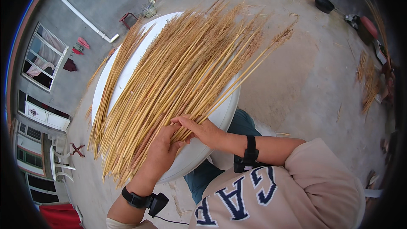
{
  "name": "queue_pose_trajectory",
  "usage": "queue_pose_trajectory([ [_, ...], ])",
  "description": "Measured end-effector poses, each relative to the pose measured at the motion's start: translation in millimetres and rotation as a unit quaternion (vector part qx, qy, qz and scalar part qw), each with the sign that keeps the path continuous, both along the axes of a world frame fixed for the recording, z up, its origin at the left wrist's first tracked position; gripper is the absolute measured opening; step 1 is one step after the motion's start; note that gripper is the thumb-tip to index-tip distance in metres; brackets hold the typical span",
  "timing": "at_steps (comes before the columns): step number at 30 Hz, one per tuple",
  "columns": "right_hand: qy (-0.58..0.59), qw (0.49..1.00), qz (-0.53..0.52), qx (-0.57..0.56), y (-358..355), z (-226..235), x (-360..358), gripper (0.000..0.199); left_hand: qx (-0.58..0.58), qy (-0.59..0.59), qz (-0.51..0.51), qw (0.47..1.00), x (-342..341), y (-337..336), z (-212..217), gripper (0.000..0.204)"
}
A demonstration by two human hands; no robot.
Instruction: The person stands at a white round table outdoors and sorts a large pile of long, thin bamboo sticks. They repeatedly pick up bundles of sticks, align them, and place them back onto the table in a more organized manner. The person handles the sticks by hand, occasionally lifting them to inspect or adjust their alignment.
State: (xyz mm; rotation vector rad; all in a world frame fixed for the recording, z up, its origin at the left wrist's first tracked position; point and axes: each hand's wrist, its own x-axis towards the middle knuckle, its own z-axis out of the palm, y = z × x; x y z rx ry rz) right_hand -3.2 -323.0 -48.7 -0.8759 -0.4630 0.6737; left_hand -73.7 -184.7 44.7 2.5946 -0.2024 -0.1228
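Note:
A wide layer of dried broomcorn stalks (157, 89), yellow with feathery brown heads, lies slantwise across a round white table (232, 97). Their heads point away from me and fan past the table's far rim; the cut ends face me. At the near right side of the layer, my left hand (163, 146) closes on the cut ends of some stalks. My right hand (205, 133) meets it there, its fingers curled over the same ends, and part of the grip is hidden. A narrower bunch of stalks (116, 76) lies apart at the table's left.
Concrete ground (288, 80) surrounds the table. A white chair (59, 163) stands at the left, below a grey wall with a window (44, 57). More stalks (369, 82) lie at the far right. A black basin (324, 3) sits by the back wall.

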Motion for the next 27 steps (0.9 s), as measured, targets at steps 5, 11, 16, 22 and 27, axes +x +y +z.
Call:
queue_pose_trajectory([
  [5, 0.006, 1.000, 0.016, -0.014, 0.8, -2.8, 1.7, 0.038, -0.192, 0.186, 0.103, 0.958, -5.3, 1.7, 1.1, 0.039],
  [11, 0.027, 0.997, 0.042, 0.051, 10.5, -10.7, 4.3, 0.041, -0.258, 0.286, 0.130, 0.914, -13.0, 11.5, -3.5, 0.026],
  [16, 0.162, 0.980, 0.057, 0.104, 4.3, 3.4, 0.9, 0.034, -0.191, 0.331, 0.011, 0.924, -10.5, 15.6, -13.6, 0.034],
  [22, 0.197, 0.974, 0.007, 0.112, 5.0, -11.9, 14.9, 0.032, -0.018, 0.111, 0.099, 0.989, 37.9, 97.4, 42.3, 0.032],
  [27, 0.206, 0.974, 0.034, 0.084, 9.6, -3.3, 13.3, 0.039, 0.062, -0.019, 0.215, 0.974, 72.7, 204.2, 6.4, 0.033],
])
